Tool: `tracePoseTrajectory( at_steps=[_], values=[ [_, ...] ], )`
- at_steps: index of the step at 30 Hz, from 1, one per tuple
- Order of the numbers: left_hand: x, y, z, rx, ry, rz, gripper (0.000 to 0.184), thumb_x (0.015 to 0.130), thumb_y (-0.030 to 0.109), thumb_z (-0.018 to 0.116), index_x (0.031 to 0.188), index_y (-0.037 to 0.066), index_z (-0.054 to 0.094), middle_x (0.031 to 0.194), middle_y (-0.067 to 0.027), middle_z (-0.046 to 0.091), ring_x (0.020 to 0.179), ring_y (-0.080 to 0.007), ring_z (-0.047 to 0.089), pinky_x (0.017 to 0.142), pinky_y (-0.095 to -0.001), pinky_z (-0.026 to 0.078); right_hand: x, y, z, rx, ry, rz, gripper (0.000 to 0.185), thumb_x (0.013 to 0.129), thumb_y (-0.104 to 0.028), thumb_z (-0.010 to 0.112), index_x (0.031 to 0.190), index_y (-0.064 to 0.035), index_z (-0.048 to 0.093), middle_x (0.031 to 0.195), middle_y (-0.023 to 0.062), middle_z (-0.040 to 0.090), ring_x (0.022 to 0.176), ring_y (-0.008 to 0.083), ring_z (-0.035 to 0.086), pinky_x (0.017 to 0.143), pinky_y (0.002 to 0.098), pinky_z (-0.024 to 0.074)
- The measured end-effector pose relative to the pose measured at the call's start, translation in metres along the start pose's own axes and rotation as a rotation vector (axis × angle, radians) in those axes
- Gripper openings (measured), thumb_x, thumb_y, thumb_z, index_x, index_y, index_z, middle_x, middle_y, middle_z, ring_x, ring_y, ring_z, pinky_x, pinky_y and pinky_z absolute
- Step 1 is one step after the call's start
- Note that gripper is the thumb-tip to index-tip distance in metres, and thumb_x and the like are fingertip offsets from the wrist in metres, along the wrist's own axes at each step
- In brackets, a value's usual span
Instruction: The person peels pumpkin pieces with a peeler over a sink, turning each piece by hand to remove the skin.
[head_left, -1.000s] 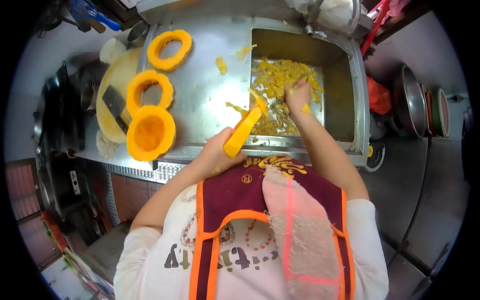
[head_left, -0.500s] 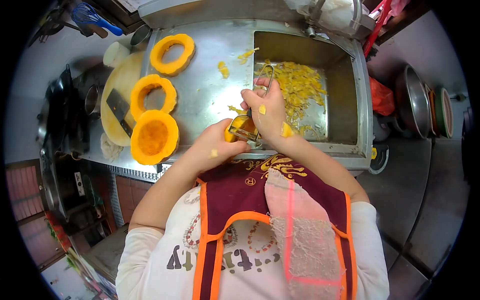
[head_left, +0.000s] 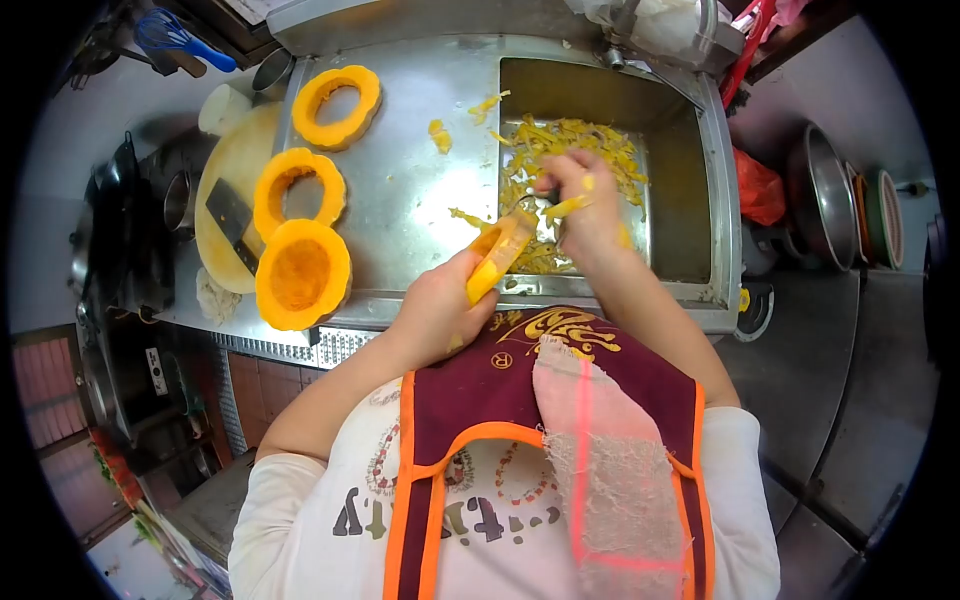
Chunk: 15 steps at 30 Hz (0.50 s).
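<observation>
My left hand (head_left: 445,300) is closed around a ring-shaped piece of orange pumpkin (head_left: 497,262), held tilted at the sink's near left edge. Over the sink, my right hand (head_left: 583,205) is closed on the peeler (head_left: 533,205), which is partly hidden and blurred by motion at the pumpkin's far end. A strip of yellow peel hangs beside my right fingers, and bits of peel stick to the hand. Many peelings (head_left: 590,145) lie in the sink (head_left: 685,190) below.
Two pumpkin rings (head_left: 364,105) (head_left: 265,190) and a hollowed pumpkin piece (head_left: 303,275) lie on the steel counter's left side. Beside them a cleaver (head_left: 230,212) rests on a round board (head_left: 210,245). A faucet (head_left: 616,50) is behind the sink; a metal bowl (head_left: 826,200) stands right.
My right hand has moved away from my body, over the sink, with the peeler. The pumpkin piece in my left hand now points up and away, showing more of its side.
</observation>
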<state>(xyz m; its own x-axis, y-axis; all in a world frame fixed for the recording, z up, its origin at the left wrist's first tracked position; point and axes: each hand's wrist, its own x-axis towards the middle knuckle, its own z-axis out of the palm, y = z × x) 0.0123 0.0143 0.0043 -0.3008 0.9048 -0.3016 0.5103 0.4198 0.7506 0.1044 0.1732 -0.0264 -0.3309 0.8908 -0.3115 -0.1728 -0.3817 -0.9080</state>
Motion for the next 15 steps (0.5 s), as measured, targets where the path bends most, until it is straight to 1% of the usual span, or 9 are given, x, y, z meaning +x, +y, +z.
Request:
tracePoseTrajectory(
  at_steps=[2,4,6,7,8,9,12,13,15],
  values=[
    [0.002,0.002,0.004,0.01,0.02,0.038,0.023,0.076,0.017,0.061,0.092,0.003,0.052,0.078,-0.0184,0.058,0.075,-0.0371,0.057,0.067,-0.0381,0.045,-0.035,-0.013,0.025,-0.12,-0.064,-0.027,0.032,0.069,-0.008,0.057,0.094,0.0016,0.041,0.063,0.0077,0.053,0.051,0.0144,0.049,0.047,0.0277,0.0402],
    [0.003,0.001,0.008,0.01,0.077,0.085,0.023,0.077,0.018,0.06,0.091,0.003,0.051,0.078,-0.0181,0.058,0.075,-0.0369,0.056,0.066,-0.0384,0.044,-0.021,0.014,0.015,-0.14,-0.071,-0.217,0.04,0.069,-0.009,0.058,0.101,0.0027,0.037,0.064,0.0078,0.054,0.052,0.0143,0.05,0.048,0.0276,0.0411],
    [-0.001,0.0,0.01,0.132,0.037,0.063,0.023,0.077,0.018,0.061,0.091,0.003,0.051,0.077,-0.018,0.058,0.074,-0.0367,0.056,0.066,-0.0385,0.044,-0.001,0.022,0.001,-0.203,0.08,-0.272,0.038,0.069,-0.007,0.057,0.1,0.0038,0.038,0.064,0.0075,0.054,0.052,0.0141,0.05,0.048,0.0274,0.0412],
    [-0.003,-0.001,0.01,0.194,0.019,0.055,0.022,0.077,0.017,0.061,0.091,0.003,0.051,0.077,-0.018,0.058,0.074,-0.0367,0.056,0.066,-0.0386,0.044,0.011,0.012,-0.01,-0.252,0.236,-0.241,0.033,0.069,-0.005,0.056,0.096,0.0044,0.041,0.064,0.0071,0.053,0.051,0.014,0.05,0.047,0.0272,0.0409],
    [-0.006,-0.004,0.01,0.163,0.017,0.077,0.023,0.077,0.017,0.061,0.091,0.003,0.051,0.077,-0.0179,0.058,0.074,-0.0365,0.056,0.066,-0.0383,0.044,0.022,0.017,-0.034,-0.286,0.184,-0.134,0.019,0.069,-0.004,0.056,0.081,0.0016,0.043,0.061,0.006,0.052,0.053,0.0138,0.049,0.049,0.0258,0.04],
    [-0.008,-0.009,0.009,0.133,0.022,0.104,0.023,0.077,0.017,0.061,0.091,0.003,0.051,0.077,-0.0178,0.058,0.074,-0.0364,0.056,0.066,-0.0381,0.044,0.034,0.026,-0.051,-0.318,0.129,-0.035,0.01,0.069,-0.003,0.055,0.066,-0.0012,0.045,0.059,0.0049,0.05,0.054,0.0136,0.048,0.05,0.0243,0.0391],
    [-0.008,-0.01,0.006,0.043,0.02,0.095,0.023,0.076,0.016,0.061,0.092,0.003,0.051,0.077,-0.0176,0.058,0.074,-0.0359,0.056,0.066,-0.0371,0.044,0.039,0.038,-0.056,0.081,0.169,0.02,0.013,0.07,-0.001,0.054,0.08,0.0045,0.048,0.065,0.0065,0.055,0.052,0.013,0.05,0.045,0.0263,0.0386],
    [-0.007,-0.009,0.007,0.015,0.024,0.084,0.023,0.076,0.016,0.061,0.092,0.003,0.051,0.077,-0.0176,0.057,0.074,-0.0358,0.057,0.066,-0.0368,0.044,0.03,0.029,-0.043,0.123,0.139,0.051,0.021,0.068,-0.001,0.055,0.087,0.0044,0.046,0.064,0.0057,0.054,0.051,0.0124,0.049,0.046,0.0264,0.0388],
    [-0.004,-0.01,0.009,-0.003,0.034,0.09,0.023,0.076,0.016,0.061,0.093,0.003,0.051,0.078,-0.0177,0.058,0.074,-0.0354,0.057,0.066,-0.0364,0.044,-0.001,0.009,-0.008,0.014,0.06,-0.048,0.03,0.07,-0.003,0.056,0.095,0.0038,0.041,0.063,0.0052,0.053,0.05,0.0117,0.048,0.046,0.0251,0.0384]
  ],
)
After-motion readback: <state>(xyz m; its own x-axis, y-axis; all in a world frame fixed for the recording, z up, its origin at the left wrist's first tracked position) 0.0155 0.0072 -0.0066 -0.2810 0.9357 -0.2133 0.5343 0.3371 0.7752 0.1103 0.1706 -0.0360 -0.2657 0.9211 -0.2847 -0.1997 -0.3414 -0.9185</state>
